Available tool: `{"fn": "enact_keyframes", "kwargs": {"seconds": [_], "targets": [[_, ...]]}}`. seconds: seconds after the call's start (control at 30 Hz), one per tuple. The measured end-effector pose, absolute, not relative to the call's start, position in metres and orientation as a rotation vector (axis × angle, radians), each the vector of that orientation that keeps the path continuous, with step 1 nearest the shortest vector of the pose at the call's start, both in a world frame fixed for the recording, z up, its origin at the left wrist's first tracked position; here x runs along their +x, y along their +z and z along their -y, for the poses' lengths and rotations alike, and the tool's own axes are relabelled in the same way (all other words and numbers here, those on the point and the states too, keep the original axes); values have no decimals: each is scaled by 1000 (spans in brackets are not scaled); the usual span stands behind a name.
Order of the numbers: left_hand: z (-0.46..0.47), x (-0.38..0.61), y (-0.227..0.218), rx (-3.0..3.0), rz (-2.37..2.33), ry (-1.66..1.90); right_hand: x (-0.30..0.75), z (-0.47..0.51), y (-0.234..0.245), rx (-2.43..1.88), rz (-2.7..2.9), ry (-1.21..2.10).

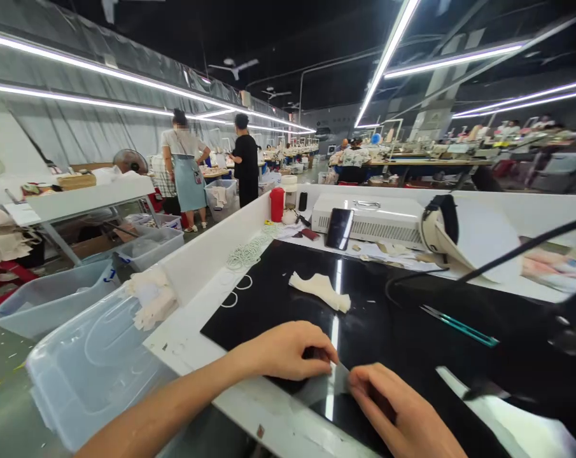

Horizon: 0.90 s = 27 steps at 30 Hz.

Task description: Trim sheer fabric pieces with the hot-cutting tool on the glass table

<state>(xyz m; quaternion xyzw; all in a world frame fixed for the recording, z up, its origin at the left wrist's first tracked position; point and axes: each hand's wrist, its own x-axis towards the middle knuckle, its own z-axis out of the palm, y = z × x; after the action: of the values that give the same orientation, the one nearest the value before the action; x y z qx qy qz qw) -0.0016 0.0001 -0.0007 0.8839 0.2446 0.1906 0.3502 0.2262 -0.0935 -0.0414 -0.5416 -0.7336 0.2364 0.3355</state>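
My left hand (292, 353) and my right hand (393, 404) are close together over the near edge of a glossy black board (268, 289). Between them is a thin, see-through sheet (341, 376), its edges pinched in the fingertips of both hands. What the sheet is made of, I cannot tell. Beyond the hands, a cream fabric piece (320, 290) with a curved outline lies flat on the board. Teal-handled tweezers (462, 326) rest farther right. Nearer me on the right is a white piece (521, 413) under bright light.
Two white rings (229, 299) sit at the board's left edge, near a heap of pale elastic loops (245, 254). A phone (339, 228) leans against a white vented box (368, 216). At the right, a black cable (531, 247) arches over the board. Plastic bins (91, 369) stand left.
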Motion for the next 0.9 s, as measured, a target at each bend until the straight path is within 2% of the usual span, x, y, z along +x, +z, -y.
{"fn": "enact_keyframes", "kwargs": {"seconds": [0.43,0.9], "targets": [[-1,-9,-8,2496,-506,555,242,114,-39,-1381,2206,-239],[-17,-15,-26,2702,-337,686,256,151,-24,-1612,2122,-394]]}}
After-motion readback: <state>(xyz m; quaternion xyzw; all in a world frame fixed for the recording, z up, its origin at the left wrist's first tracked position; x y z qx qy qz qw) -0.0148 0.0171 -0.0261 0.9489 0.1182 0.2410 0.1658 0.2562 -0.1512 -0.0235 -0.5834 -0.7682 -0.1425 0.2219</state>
